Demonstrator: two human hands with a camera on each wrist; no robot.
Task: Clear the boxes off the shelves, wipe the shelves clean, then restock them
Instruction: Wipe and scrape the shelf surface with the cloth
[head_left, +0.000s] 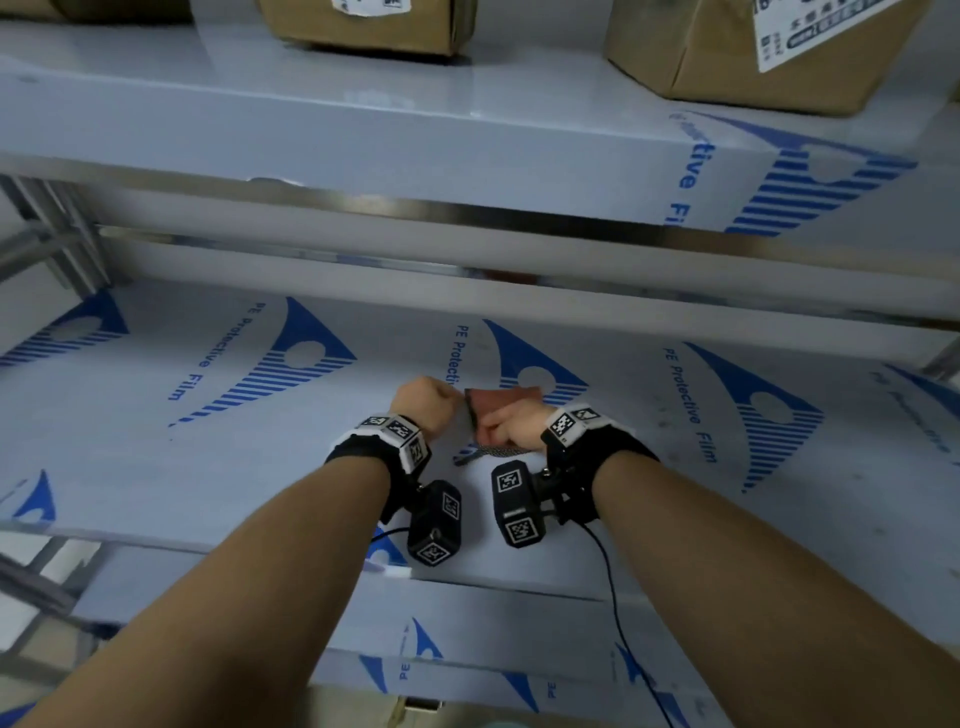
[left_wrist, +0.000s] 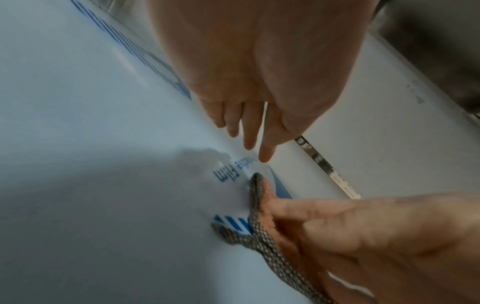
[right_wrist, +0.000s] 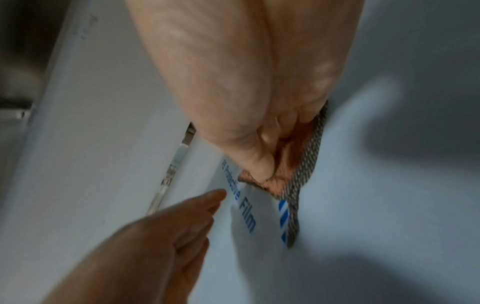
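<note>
An orange cloth (head_left: 503, 397) with a grey mesh backing (left_wrist: 261, 230) lies bunched on the middle shelf (head_left: 208, 457), which is covered in white film with blue print. My right hand (head_left: 511, 426) grips the cloth, thumb pressed into the orange side (right_wrist: 285, 162). My left hand (head_left: 423, 402) hovers just left of it, and its straight fingers (left_wrist: 249, 133) point down at the film, holding nothing. Two cardboard boxes (head_left: 363, 23) (head_left: 753, 47) stand on the upper shelf (head_left: 363, 119).
Metal uprights (head_left: 57, 239) frame the shelving at the left. A lower shelf (head_left: 519, 649) with the same film juts out below my forearms. A black cable (head_left: 618, 597) hangs from my right wrist camera. The steel back rail (head_left: 467, 270) runs behind the hands.
</note>
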